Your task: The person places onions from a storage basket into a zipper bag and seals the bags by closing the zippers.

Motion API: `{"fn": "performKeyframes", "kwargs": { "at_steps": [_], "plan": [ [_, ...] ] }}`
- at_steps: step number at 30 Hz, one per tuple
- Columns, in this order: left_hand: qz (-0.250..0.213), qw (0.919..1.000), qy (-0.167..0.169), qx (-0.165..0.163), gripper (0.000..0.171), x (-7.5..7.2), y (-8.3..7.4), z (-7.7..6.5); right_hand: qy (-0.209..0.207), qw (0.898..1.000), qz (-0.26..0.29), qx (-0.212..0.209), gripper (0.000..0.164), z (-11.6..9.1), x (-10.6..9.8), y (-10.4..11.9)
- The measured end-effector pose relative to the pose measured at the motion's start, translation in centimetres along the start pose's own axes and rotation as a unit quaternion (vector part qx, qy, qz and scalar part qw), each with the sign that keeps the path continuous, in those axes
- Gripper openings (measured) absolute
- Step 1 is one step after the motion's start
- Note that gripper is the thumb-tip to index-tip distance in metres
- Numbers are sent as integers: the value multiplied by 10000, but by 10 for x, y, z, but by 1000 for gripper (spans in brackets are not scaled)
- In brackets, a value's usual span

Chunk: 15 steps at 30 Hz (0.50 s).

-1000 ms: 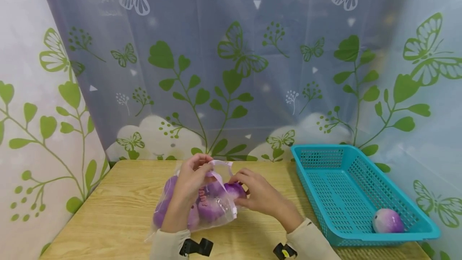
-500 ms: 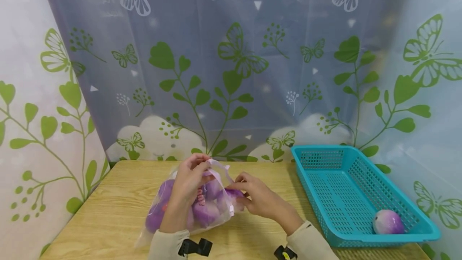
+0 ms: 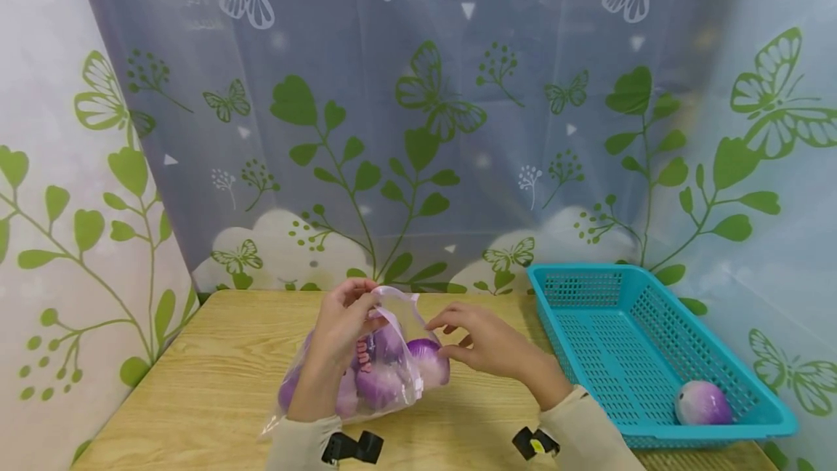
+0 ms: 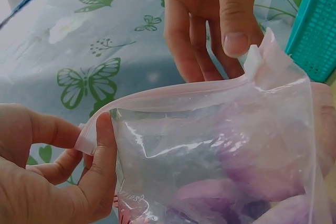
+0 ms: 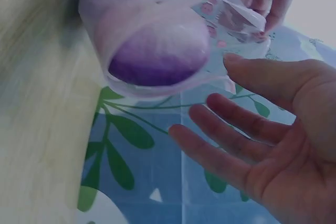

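A clear zip bag (image 3: 392, 400) with a pink edge lies on the table in the head view, holding several round purple-and-white toys. My left hand (image 3: 340, 340) pinches the bag's pink rim (image 4: 173, 90) between thumb and fingers, keeping the mouth spread. At that mouth, on the right, sits one purple-and-white round toy (image 3: 428, 363), seen just inside the opening as a rounded toy (image 5: 163, 51) in the right wrist view. My right hand (image 3: 490, 344) is beside it, fingers loosely extended, gripping nothing. Part of the bag is hidden behind my left forearm.
A teal perforated basket (image 3: 628, 362) stands at the right of the wooden table (image 3: 196, 369). In its near right corner lies another purple-and-white toy (image 3: 702, 403) with a small dark dot. A patterned curtain (image 3: 458, 187) closes off the back.
My right hand has let go of the purple toy at the bag's mouth and drawn slightly right. The toy there now shows more fully. My left hand keeps its pinch, having shifted slightly left.
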<state>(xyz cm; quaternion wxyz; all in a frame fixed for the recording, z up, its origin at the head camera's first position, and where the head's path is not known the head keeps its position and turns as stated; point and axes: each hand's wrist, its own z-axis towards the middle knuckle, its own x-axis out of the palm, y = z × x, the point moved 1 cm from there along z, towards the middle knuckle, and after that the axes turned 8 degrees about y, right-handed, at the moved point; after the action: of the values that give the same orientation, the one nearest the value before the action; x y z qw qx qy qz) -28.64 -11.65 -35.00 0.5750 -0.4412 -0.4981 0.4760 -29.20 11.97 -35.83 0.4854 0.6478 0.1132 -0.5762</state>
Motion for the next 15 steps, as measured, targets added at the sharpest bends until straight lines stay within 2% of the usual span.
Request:
{"fn": "performKeyframes", "kwargs": {
  "at_steps": [3, 9, 15],
  "plan": [
    [28, 10000, 17, 7, 13, 0, -1, -1, 211, 9997, -98, 60, 32, -3, -9, 0],
    [70, 10000, 49, -42, 12, 0, 0, 0, 582, 9972, -463, -83, 28, -8, -25, -2],
    [175, 9996, 131, -172, 10, 0, 0, 0, 854, 9948, -560, -14, 26, -13, -39, -3]
  ]
}}
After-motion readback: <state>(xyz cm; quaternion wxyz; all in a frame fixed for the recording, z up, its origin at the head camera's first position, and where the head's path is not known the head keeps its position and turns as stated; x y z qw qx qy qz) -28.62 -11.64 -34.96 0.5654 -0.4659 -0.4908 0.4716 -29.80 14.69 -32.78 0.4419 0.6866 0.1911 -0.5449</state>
